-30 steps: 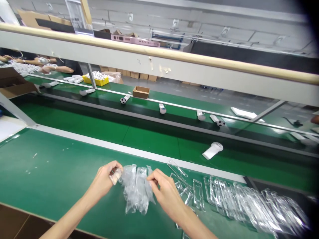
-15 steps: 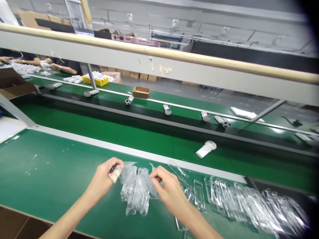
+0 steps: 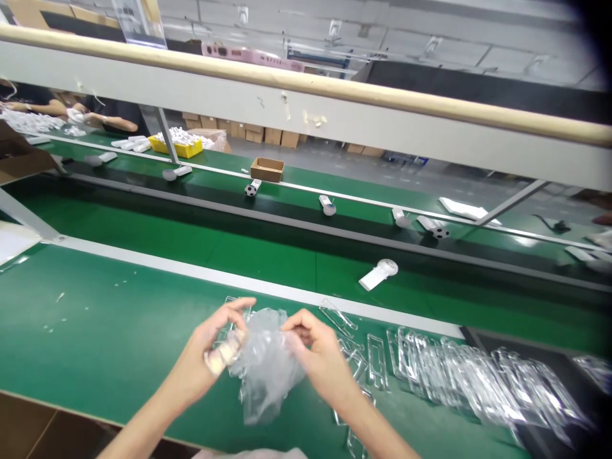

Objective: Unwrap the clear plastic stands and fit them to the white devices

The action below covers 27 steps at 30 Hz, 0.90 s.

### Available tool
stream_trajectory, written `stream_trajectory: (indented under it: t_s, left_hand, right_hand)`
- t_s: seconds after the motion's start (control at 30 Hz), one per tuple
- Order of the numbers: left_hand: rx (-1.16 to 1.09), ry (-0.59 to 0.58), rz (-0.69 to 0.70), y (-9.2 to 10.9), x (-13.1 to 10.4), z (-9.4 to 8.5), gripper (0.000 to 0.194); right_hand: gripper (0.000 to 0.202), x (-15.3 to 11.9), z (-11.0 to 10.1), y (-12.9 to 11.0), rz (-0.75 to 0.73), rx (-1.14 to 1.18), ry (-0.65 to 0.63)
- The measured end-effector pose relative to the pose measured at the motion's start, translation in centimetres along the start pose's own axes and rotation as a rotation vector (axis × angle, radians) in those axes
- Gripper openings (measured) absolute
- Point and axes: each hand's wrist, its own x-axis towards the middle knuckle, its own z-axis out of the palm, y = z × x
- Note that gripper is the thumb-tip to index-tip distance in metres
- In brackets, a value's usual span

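Both hands pinching a clear plastic bag bundle above the green table.
Left hand and right hand are gripping the bag bundle at its top edge; looks light, limp, slippery. Clear trays are lying right of them on the table.

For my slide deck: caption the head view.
Left hand and right hand hold a clear plastic bundle above a green table, beside clear trays.

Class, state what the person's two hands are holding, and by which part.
Both the left hand and right hand pinch a clear plastic bag near its top edge.
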Motion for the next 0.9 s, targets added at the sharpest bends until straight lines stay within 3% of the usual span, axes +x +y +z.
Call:
stream_trajectory:
  t_s: [0.1,0.17,0.27,0.33,0.4,0.47,0.6,0.77,0.9]
  left_hand:
    - [-0.309,-0.096,-0.07,-2.4,-1.2,3.3,0.019]
    - [-0.459,-0.099,-0.141,-4.2,-2.1,5.0,0.031]
    - [-0.492,-0.086,-0.293,-6.1,-3.2,5.8,0.056]
    - [-0.431,-0.15,-0.398,-7.1,-3.5,5.5,0.051]
    - [-0.347,-0.21,-0.487,-8.1,-3.5,5.0,0.034]
    - [-0.21,-0.179,-0.505,-9.3,-3.2,4.2,0.026]
    - [0.147,-0.038,-0.359,-11.0,-1.8,2.7,0.036]
    - [0.777,-0.094,-0.381,-9.5,1.4,2.3,0.049]
    - [0.995,-0.141,-0.323,-8.9,4.8,3.4,0.048]
  right_hand:
    - [0.006,-0.7,3.0,2.4,0.081,0.227,0.032]
    - [0.008,-1.4,4.5,3.8,0.14,0.299,0.032]
    - [0.003,-2.1,5.1,5.4,0.194,0.231,-0.091]
    - [0.011,-1.7,4.4,6.2,0.203,0.021,-0.175]
    - [0.017,-0.2,3.2,7.1,0.23,-0.297,-0.149]
    - [0.023,2.2,2.1,8.3,0.273,-0.568,-0.058]
    - [0.058,6.9,1.6,10.7,0.323,-0.754,-0.029]
    - [0.018,8.7,2.7,12.0,0.268,-0.807,-0.066]
    - [0.019,7.5,1.5,11.1,0.189,-0.784,-0.076]
